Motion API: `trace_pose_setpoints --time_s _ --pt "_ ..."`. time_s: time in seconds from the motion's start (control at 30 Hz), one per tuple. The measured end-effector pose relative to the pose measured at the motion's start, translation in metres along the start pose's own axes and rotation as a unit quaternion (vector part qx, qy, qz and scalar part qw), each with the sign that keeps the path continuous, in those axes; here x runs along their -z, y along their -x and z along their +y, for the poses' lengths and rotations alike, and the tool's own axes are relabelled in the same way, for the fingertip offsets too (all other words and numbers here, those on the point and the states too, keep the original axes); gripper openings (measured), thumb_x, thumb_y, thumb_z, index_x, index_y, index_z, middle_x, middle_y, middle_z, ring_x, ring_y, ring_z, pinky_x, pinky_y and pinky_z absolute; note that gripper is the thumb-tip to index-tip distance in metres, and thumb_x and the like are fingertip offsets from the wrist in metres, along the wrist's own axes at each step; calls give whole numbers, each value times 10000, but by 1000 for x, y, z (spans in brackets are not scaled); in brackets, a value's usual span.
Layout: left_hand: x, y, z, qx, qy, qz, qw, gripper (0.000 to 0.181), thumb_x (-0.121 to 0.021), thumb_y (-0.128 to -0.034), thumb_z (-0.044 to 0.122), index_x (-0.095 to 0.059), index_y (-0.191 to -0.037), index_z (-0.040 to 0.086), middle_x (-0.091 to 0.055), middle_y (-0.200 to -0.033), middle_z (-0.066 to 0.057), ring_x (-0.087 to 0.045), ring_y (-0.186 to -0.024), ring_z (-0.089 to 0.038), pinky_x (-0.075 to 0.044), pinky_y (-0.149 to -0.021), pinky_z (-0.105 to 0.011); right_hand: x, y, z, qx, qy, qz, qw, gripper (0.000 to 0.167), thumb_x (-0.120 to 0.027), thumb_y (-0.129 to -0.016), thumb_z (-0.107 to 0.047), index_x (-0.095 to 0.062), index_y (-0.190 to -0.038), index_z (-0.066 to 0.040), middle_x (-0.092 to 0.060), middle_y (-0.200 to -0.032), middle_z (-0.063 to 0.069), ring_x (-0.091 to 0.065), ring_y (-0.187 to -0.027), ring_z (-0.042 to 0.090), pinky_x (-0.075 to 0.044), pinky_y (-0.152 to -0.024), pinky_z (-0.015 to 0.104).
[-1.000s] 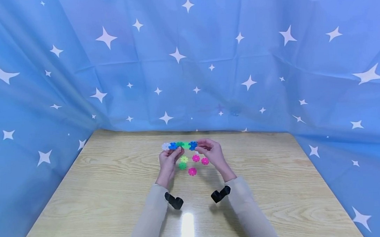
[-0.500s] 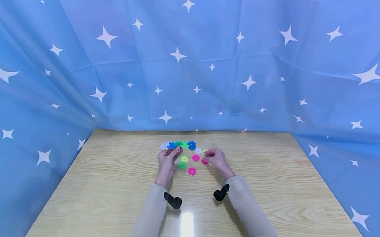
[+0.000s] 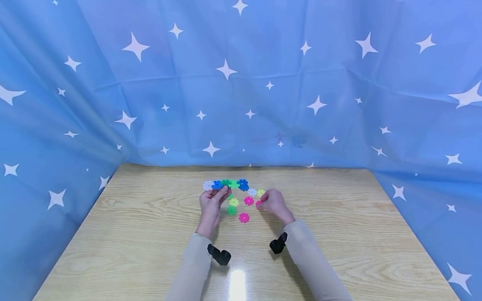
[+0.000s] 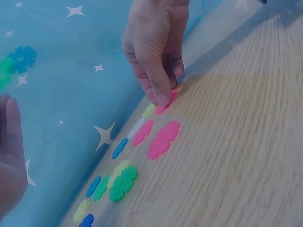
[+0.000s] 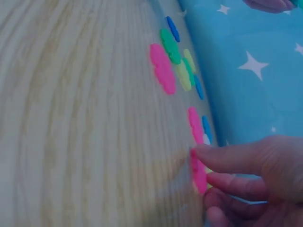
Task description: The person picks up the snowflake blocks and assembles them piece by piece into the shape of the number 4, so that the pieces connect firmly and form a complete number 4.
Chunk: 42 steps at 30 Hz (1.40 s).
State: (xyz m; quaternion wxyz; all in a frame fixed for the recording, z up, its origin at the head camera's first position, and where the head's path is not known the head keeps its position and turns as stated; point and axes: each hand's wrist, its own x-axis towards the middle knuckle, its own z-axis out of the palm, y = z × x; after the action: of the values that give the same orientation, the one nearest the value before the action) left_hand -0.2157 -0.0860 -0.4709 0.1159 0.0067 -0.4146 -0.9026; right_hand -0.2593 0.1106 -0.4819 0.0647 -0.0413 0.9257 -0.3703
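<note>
Left fingers (image 3: 220,195) pinch a raised row of joined discs (image 3: 234,184) — right fingers (image 5: 232,158), a pink disc (image 5: 199,175).

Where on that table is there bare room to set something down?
Wide patches of the table look bare: left of the left sleeve and right of the right sleeve, out to the starry curtain. It is crowded between the left hand and right hand, where flower-shaped discs lie.

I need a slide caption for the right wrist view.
Right hand pinching a pink disc near other colourful discs.
</note>
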Motion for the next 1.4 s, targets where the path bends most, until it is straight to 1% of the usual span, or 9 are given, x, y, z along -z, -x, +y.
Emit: trace_pose_setpoints --time_s 0.27,0.4,0.57,0.77,0.93,1.03,1.13,1.27,1.4 --pt "2 0 0 -29 71 2 10000 187 -632 -838 -89 -703 -750 60 -699 -737 -54 -690 -710 -151 -572 -771 -316 2 3 -4 -68 346 -172 9992 179 -777 -715 -21 -610 -769 13 -578 -768 85 -505 -656 185 -469 -557 270" --pt "2 0 0 -25 79 38 10000 176 -631 -834 -96 -698 -751 44 -696 -730 -56 -689 -706 -153 -575 -763 -315 2 3 -2 -132 271 -86 9995 217 -792 -704 -37 -584 -755 -7 -565 -749 73 -493 -649 184 -442 -545 258" --pt "3 -1 -1 -1 41 67 10000 203 -608 -846 -108 -688 -732 40 -688 -725 -53 -687 -703 -148 -576 -761 -312 0 3 2 -65 -103 131 9998 239 -790 -697 -6 -579 -808 8 -555 -741 78 -492 -655 191 -440 -545 262" --pt "3 -1 -1 -11 56 66 10000 253 -586 -853 -124 -686 -705 55 -684 -718 -53 -688 -703 -155 -572 -777 -328 0 4 3 -150 -988 232 9947 112 -647 -785 89 -620 -874 27 -560 -728 70 -511 -630 165 -443 -527 226" --pt "3 0 -1 -25 55 39 10000 272 -581 -852 -129 -691 -701 67 -687 -715 -46 -687 -703 -151 -575 -763 -317 6 6 -7 -304 -2129 278 9762 128 -618 -848 56 -641 -973 66 -601 -755 82 -588 -662 162 -533 -599 270" --pt "2 0 -1 -38 66 28 10000 266 -589 -851 -122 -692 -702 72 -690 -718 -41 -686 -702 -143 -577 -756 -308 12 9 -16 -308 -2809 228 9590 169 -620 -866 27 -631 -1020 96 -649 -781 106 -641 -684 171 -578 -694 336" --pt "2 0 -1 -57 54 40 10000 255 -604 -845 -112 -687 -694 76 -690 -717 -41 -687 -702 -146 -576 -762 -317 19 12 -24 -361 -3451 131 9378 217 -619 -881 3 -612 -1070 110 -670 -803 102 -653 -686 148 -582 -719 310" --pt "3 -1 -2 -57 -6 56 10000 243 -617 -840 -103 -681 -691 78 -687 -715 -42 -688 -704 -151 -573 -773 -331 27 16 -33 -400 -3927 101 9187 252 -631 -882 -19 -600 -1103 97 -665 -801 67 -647 -675 109 -574 -688 230" --pt "3 -2 -2 -55 -52 58 10000 246 -616 -842 -104 -682 -693 80 -683 -712 -42 -687 -702 -154 -576 -766 -324 32 19 -43 -311 -4082 52 9124 260 -636 -883 -32 -593 -1107 94 -662 -800 56 -651 -680 109 -574 -696 230"
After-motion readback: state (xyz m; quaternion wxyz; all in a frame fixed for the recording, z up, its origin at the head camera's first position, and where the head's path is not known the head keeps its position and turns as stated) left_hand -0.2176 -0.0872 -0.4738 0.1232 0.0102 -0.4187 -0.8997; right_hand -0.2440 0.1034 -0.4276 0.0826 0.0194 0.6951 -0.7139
